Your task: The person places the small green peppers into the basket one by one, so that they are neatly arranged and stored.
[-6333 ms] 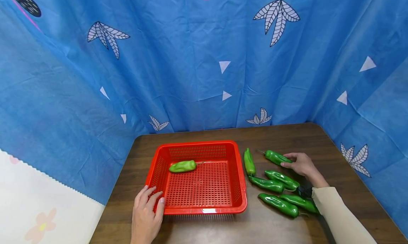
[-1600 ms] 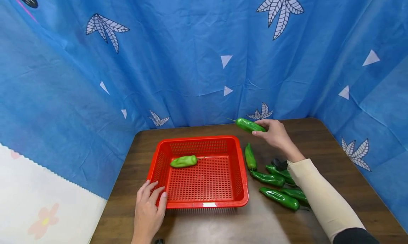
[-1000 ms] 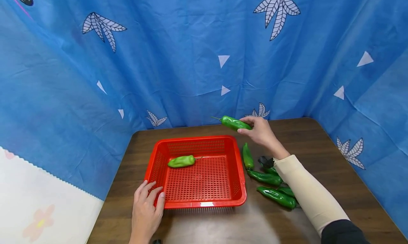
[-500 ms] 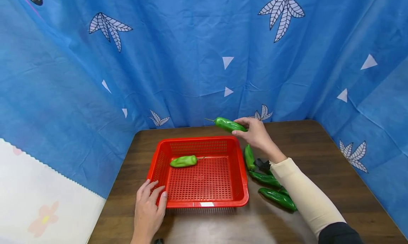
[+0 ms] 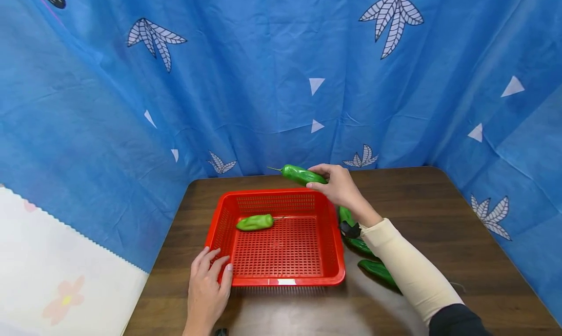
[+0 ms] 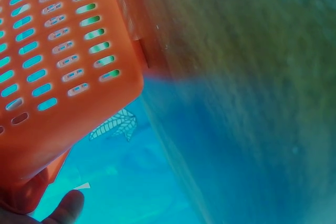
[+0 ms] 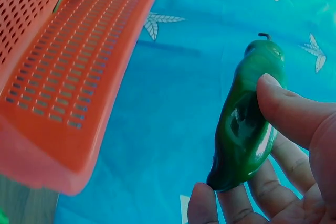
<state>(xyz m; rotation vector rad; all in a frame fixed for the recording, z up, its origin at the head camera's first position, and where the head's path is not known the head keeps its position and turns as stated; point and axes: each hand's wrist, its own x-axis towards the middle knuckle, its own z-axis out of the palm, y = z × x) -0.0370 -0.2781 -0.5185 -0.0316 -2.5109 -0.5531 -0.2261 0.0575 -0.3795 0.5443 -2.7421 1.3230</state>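
Note:
My right hand (image 5: 335,185) pinches a glossy dark green pepper (image 5: 298,174) between thumb and fingers, its stem pointing left. It is held up at the far right corner of a red plastic basket (image 5: 281,281), overlapping the rim in the head view. The right wrist view shows the thumb across the pepper and the fingers behind it. In the basket lies a lighter green pepper (image 5: 255,222), stem to the right. My left hand (image 5: 207,282) rests at the basket's near left corner with relaxed fingers over the rim; the left wrist view shows only one digit (image 6: 68,207).
Right of the basket, more green peppers lie on the brown wooden table (image 5: 417,194), partly hidden by my right forearm; one of these peppers (image 5: 381,272) lies near the front. A blue patterned curtain (image 5: 272,82) hangs behind and along the sides.
My right hand has picked the pepper up from the table on the right, lifted it and carried it left to the basket's far right corner. My left hand has stayed at the basket.

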